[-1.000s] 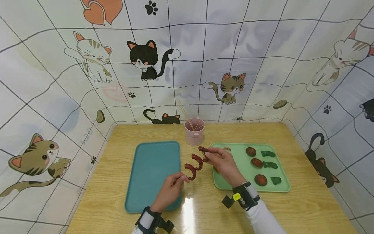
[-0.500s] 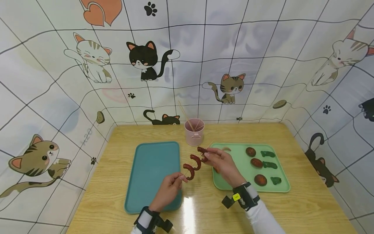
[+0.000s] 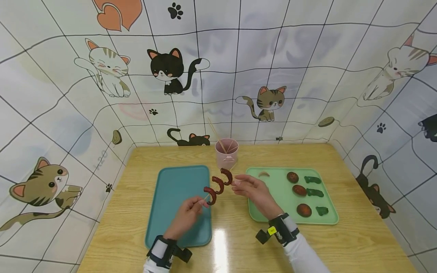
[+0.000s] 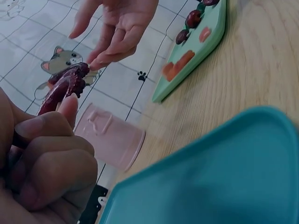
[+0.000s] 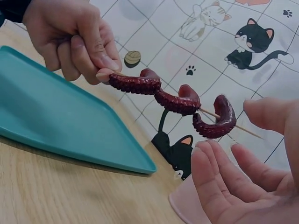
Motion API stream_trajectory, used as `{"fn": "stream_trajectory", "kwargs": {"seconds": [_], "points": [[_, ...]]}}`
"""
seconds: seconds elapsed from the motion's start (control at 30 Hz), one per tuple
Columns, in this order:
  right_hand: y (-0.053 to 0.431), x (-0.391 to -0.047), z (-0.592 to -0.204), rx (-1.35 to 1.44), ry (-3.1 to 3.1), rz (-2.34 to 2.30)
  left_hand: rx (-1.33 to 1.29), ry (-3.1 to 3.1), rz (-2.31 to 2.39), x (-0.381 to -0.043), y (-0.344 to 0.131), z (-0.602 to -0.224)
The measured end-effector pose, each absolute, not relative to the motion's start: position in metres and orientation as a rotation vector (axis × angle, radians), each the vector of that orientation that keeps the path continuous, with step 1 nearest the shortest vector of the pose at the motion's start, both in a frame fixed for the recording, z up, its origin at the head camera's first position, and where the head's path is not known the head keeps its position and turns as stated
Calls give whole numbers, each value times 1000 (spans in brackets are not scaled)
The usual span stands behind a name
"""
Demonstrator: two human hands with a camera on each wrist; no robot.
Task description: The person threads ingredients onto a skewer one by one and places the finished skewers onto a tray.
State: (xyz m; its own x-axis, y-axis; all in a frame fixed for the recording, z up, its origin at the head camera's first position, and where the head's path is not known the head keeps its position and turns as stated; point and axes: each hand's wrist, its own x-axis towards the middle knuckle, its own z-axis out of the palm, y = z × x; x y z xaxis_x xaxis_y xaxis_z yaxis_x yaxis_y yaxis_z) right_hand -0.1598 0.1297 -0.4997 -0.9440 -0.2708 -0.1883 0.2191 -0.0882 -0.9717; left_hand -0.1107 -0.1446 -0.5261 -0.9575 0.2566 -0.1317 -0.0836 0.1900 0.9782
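Left hand [image 3: 187, 214]: pinching the stick [image 5: 250, 132] by its near end, thumb and fingers closed down on it, over the right side of the blue tray [image 3: 160, 212].
Right hand [image 3: 256, 193]: fingers parted and well spread, nothing in them, just beside the far curl; I can't tell whether a fingertip touches it.
Stick: up in the air, about between the 2 trays, running from near left to far right — its bare tip pokes out past the last curl.
Red curls [image 5: 180, 101]: 3 in a row, all pierced by my stick.
Threading so far: I'd judge these 3 done, and setting the skewer down not done.
Left over: on the green tray [image 3: 280, 216], to the right, 3 brown rounds [image 3: 304, 210], 3 green pieces [image 3: 315, 192] and 1 pale curve [image 3: 264, 174]; orange pieces [image 4: 178, 66] lie along its edge too — none of these is on my stick.
Pink cup [image 3: 227, 159]: far middle, with spare sticks [image 3: 217, 137] standing in it.
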Motion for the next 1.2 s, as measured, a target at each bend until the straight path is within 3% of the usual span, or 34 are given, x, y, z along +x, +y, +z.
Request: {"fn": "stream_trajectory", "kwargs": {"seconds": [0.47,0.87,1.2], "points": [[112,-153,-524,-208,1921,-1983,339,2238,1807,-146,-204,-538],[75,-136,-542,-226,2188,-1720,194,2461,1494,-188,-273,-535],[46,-128,-554,-311,2427,-1546,370,2499,1333,-214,-301,-543]]}}
